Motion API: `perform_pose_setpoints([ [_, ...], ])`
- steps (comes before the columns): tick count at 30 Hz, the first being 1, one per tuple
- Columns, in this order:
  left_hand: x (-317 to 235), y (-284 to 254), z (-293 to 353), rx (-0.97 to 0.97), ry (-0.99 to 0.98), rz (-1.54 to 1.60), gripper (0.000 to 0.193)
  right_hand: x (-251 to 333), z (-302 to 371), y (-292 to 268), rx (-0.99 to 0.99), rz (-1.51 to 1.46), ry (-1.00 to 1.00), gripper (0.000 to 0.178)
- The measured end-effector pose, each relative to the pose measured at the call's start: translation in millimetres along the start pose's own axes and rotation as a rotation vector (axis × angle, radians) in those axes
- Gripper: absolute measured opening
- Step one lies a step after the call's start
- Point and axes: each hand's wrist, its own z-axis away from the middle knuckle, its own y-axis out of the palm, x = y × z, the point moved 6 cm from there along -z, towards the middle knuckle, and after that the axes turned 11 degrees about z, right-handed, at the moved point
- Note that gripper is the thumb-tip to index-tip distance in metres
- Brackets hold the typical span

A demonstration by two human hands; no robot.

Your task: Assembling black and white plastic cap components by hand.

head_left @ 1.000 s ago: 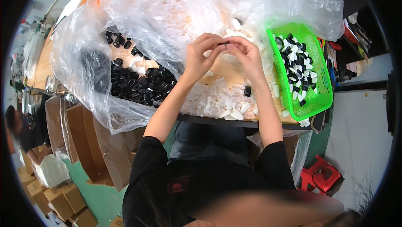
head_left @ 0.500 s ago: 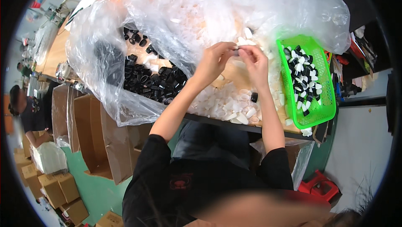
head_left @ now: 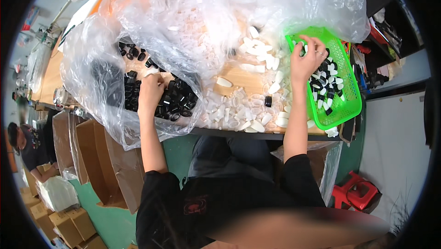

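Note:
My left hand (head_left: 150, 92) is down at the pile of black plastic ring-like caps (head_left: 177, 100), fingers curled together. Its fingertips are hidden, so what they hold cannot be made out. Over the far left part of a green plastic basket (head_left: 353, 95), my right hand (head_left: 308, 61) hangs with thumb and fingers apart. Black-and-white pieces (head_left: 328, 81), each a white tip joined to a black cap, fill the middle of the basket; some show between my thumb and fingers. White oval pieces (head_left: 259, 49) lie loose between the hands, near a single black cap (head_left: 268, 101).
Clear plastic bags (head_left: 294, 1) spread across the table's back, another (head_left: 82, 65) round the black caps. Small translucent pieces (head_left: 229, 106) cover the front. Cardboard boxes (head_left: 96, 157) stand below left, a red stool (head_left: 356, 191) below right. Another person (head_left: 34, 143) works far left.
My hands have parted from where they met over the table. The left moved left to the black caps; the right moved right over the basket, and its fingers spread.

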Motion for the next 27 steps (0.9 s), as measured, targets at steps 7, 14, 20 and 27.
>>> perform_pose_setpoints([
  [7,-35.7,-3.7,-27.1,-0.131,0.066,0.642,0.019,42.9,49.3,56.8,0.562,-0.394,-0.133,0.02],
  [14,-137.0,62.7,-53.0,0.412,-0.084,1.428,0.03,67.2,81.3,76.7,0.571,-0.254,-0.433,0.022],
  [20,-158.0,98.3,-61.5,0.45,0.045,1.424,0.033,49.5,76.1,78.5,0.576,-0.186,-0.343,0.034],
  [27,-144.5,111.7,-58.9,0.467,-0.065,1.784,0.034,54.4,51.2,60.9,0.747,-0.421,-0.084,0.029],
])
